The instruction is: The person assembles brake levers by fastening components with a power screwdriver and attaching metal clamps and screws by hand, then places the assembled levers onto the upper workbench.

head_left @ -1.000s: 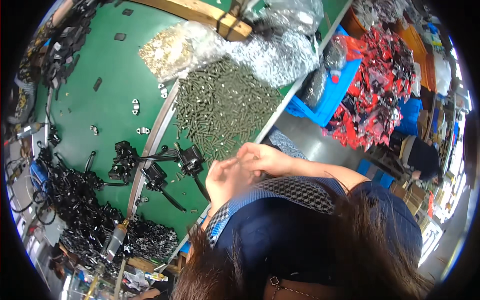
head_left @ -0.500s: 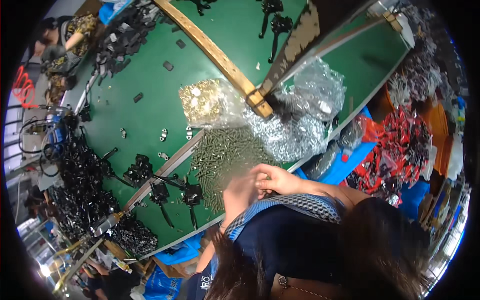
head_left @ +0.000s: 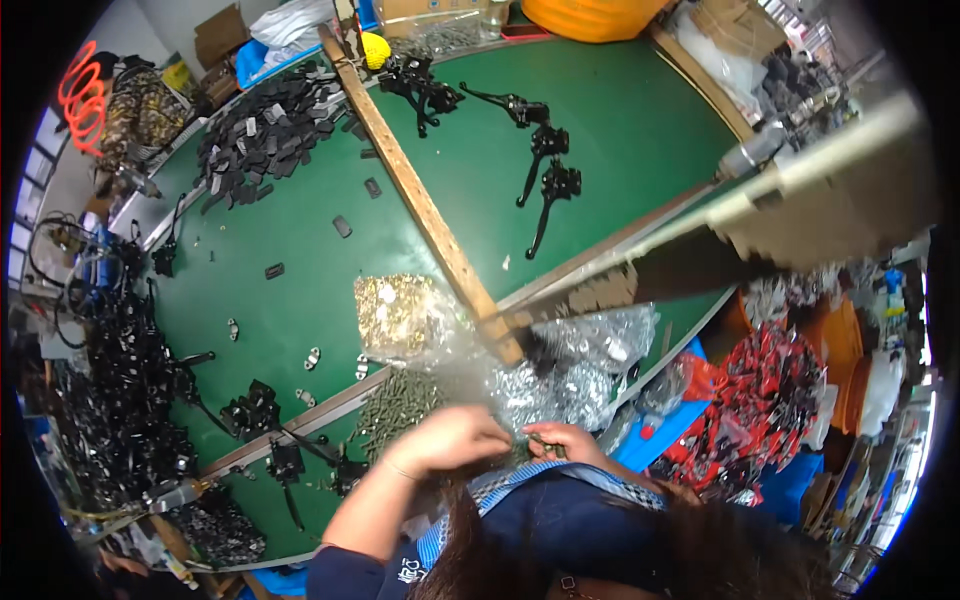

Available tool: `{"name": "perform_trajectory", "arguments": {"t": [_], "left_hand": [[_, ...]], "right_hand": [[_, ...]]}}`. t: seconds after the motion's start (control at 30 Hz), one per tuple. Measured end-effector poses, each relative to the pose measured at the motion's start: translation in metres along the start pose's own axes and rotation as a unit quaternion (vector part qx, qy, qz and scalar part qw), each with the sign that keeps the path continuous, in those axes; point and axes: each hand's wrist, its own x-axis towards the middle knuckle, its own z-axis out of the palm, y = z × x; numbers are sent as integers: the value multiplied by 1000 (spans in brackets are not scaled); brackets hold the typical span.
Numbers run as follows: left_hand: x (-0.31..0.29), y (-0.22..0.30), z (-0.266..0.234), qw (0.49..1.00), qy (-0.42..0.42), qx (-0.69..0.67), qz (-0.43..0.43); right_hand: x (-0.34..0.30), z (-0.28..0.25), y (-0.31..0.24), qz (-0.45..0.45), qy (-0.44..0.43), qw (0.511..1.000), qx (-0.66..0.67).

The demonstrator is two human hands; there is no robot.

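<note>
My left hand (head_left: 452, 438) is over the near edge of a pile of dark olive screws (head_left: 392, 408). Its fingers are curled together, and what they hold, if anything, is hidden. Just to its right, my right hand (head_left: 565, 442) is closed around a few olive screws (head_left: 540, 447) that show at its fingertips. Beyond the pile lies a clear bag of small gold parts (head_left: 392, 310). A clear bag of small silver parts (head_left: 565, 392) lies past my right hand.
A wooden bar (head_left: 425, 205) and a dark peeling beam (head_left: 640, 280) meet above the green table (head_left: 300, 230). Black lever assemblies (head_left: 555, 185) lie at the back, with more heaped at left (head_left: 120, 390). Black rectangular pads (head_left: 265, 135) are piled far left; red bagged parts (head_left: 735, 410) stand right.
The view has shifted, showing more of the table's far side. My hands, close together over the screws before, are now slightly apart, and screws show in my right fingers.
</note>
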Motion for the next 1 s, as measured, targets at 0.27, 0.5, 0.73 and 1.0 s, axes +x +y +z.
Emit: {"name": "perform_trajectory", "arguments": {"t": [0.27,0.5,0.73,1.0], "left_hand": [[213,-50,-108,934,288,207,-46],[337,-81,-88,910,231,302,-168],[386,-104,-128,898,313,243,-190],[293,-78,-157,940,316,55,-115]], "right_hand": [[3,-64,-8,5,188,979,-73],[22,-66,-21,46,189,981,17],[43,-77,-26,72,180,981,26],[40,-53,-43,61,127,990,-32]]}}
